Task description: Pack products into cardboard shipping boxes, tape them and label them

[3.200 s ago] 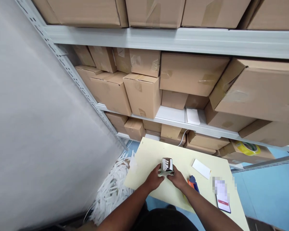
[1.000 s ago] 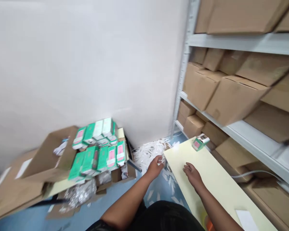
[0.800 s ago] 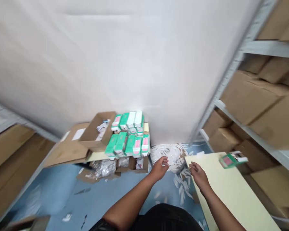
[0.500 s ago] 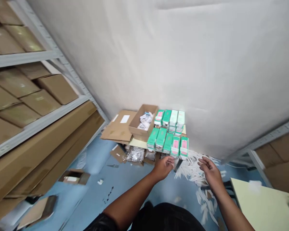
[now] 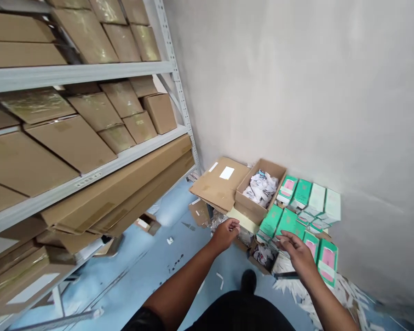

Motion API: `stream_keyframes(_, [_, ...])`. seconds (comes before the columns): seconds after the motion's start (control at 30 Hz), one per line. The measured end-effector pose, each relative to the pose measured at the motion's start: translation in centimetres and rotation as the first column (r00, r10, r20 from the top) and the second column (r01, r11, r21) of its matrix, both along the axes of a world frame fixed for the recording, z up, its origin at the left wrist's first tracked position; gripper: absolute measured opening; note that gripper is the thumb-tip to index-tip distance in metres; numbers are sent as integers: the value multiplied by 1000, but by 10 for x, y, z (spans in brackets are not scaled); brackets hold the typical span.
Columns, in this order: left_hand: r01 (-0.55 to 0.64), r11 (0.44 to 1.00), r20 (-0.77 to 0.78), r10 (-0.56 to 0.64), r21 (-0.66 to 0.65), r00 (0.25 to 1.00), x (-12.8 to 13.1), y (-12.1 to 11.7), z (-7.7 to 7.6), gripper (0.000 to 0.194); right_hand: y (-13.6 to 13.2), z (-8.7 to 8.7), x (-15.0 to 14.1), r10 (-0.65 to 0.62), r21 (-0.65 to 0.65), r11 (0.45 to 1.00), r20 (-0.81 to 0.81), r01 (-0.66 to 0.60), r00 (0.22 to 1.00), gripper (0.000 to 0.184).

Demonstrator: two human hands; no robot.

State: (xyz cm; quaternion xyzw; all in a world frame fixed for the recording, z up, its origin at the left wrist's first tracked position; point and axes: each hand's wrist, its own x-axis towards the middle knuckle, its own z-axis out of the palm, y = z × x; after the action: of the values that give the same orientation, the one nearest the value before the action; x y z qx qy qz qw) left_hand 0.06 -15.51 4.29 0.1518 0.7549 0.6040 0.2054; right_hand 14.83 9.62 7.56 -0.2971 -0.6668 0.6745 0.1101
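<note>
My left hand is in the air before the front edge of the low table, its fingers curled in and nothing visible in them. To its right, my right hand hangs in front of the green and white boxes, fingers apart and bent, holding nothing I can see. From this angle it covers part of the front row; whether it touches a box is unclear. Some boxes have pink panels. Beside them stands an open cardboard box filled with crumpled white paper.
Flattened cardboard lies on the table's left end. On the left, a metal rack holds many brown cartons. Under the table sits another open box of scraps. White paper strips litter the blue floor.
My view has swung left, so the rack fills more of it and the table appears farther right. Both hands stay raised; the right one now overlaps the green boxes in view.
</note>
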Motion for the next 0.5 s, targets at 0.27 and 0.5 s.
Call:
stream_keyframes(0.27, [-253,961,-4,254,-115,967,-91,-32,-13,24,-4,10,-135,268,-26,963,-69,-270,961,58])
stream_keyframes(0.5, [-339,872,-50,344,-354,938,-174,-74,-38,24,-24,3,-225,444,35,896,-73,-442,893,54])
